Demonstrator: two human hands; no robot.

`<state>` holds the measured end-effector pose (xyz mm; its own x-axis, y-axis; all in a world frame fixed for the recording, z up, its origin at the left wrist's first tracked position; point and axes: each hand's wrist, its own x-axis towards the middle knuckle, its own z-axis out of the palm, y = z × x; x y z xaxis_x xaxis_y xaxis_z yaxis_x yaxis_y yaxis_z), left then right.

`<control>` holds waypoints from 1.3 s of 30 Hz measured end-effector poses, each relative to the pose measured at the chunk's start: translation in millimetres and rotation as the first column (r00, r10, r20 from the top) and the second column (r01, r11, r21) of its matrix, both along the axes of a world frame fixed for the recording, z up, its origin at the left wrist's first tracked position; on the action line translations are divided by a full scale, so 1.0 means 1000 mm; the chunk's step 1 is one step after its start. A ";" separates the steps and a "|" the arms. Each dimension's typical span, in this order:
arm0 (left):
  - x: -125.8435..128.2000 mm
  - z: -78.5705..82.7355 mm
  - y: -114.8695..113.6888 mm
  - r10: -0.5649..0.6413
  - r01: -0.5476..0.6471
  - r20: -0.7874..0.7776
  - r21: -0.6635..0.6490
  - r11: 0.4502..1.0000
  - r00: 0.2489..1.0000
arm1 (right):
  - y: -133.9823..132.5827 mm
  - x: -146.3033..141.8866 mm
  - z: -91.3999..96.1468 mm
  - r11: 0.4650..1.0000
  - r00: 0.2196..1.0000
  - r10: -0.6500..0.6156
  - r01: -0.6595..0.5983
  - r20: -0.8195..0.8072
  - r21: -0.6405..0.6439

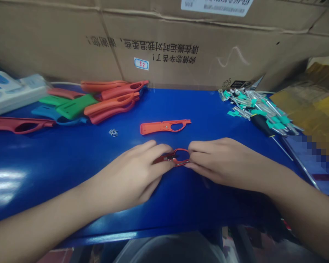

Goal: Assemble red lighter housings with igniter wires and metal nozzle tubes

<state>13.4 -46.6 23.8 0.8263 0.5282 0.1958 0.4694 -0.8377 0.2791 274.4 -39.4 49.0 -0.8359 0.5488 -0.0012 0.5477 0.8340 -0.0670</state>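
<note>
- A red lighter-style casing (176, 161) is held just above or against the blue tabletop (57, 157), near its front edge, directly between two bare hands; whether the table is touched cannot be told.
- The rear of the casing is pinched by the left hand (141, 168), its fingers curled and closed around the part, with thumb and forefinger nearly met.
- The front end, beyond the trigger loop, is gripped by the right hand (219, 160), fingers bunched together; the exact fingertip contact is hidden.
- A small dark-and-silver insert (168, 157) is glimpsed at the left fingertips, inside or against the casing.
- An inner-part fitting or aligning step is judged to be in hand, with closure not yet made: an orange-red half-shell (153, 128) is seen lying apart, just beyond the hands.
- For the next move, a steady left pinch and fine adjustment by the right fingers seem to be called for, so that the insert is not dislodged.
- Small screws (113, 132) are heaped to the left, and a black-handled screwdriver (263, 125) is laid at right, against teal-fitted metal tubes (274, 113); neither screws nor screwdriver is touched.
</note>
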 end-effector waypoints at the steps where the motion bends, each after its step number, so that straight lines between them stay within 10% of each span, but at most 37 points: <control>1: 0.000 0.000 0.000 -0.001 0.001 -0.002 0.002 1.000 1.000 | 0.000 0.000 -0.001 1.000 1.000 -0.011 0.011 0.004 -0.003; 39: 0.001 -0.004 0.001 0.018 -0.018 -0.018 0.034 0.999 1.000 | -0.005 -0.006 0.001 0.988 0.993 -0.101 0.108 0.063 -0.113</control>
<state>14.0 -45.6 20.1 0.8204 0.5362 0.1987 0.4891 -0.8380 0.2417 268.3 -44.5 49.7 -0.7706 0.6266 -0.1163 0.6372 0.7602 -0.1263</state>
